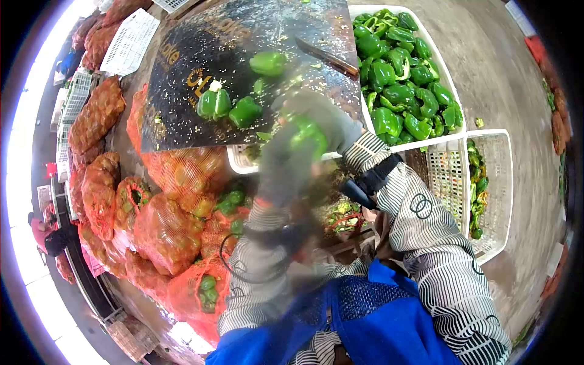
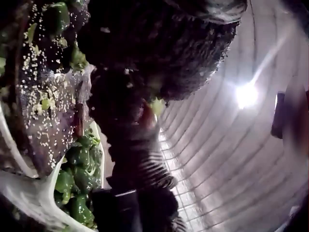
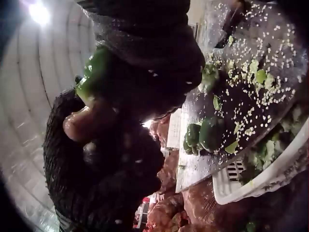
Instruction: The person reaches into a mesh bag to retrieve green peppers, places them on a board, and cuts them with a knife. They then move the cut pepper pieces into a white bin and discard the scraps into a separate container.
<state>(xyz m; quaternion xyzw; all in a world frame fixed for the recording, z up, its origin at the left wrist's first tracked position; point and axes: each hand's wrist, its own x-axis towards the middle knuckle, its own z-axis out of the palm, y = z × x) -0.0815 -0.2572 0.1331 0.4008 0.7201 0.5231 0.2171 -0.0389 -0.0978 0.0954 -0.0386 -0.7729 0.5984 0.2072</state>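
Both hands, in grey gloves, meet over the near edge of a dark board (image 1: 176, 125) strewn with pale seeds. My left hand (image 1: 283, 167), blurred, grips a green bell pepper (image 1: 310, 137) from the left. From the upper right my right hand (image 1: 325, 115) closes round the same pepper. In the right wrist view a bare thumb tip (image 3: 79, 123) lies against the pepper (image 3: 96, 72); gloves hide much of it. Other bell peppers on the board include one with a pale core (image 1: 214, 104) and one beside it (image 1: 246, 112). A knife (image 1: 328, 59) lies at the board's right.
A white crate (image 1: 457, 91) of cut green peppers stands right of the board. Below it is another crate (image 1: 510, 182) holding scraps. A white container rim (image 1: 243, 167) shows under the board's near edge. Red mesh sacks (image 1: 164, 231) crowd the left.
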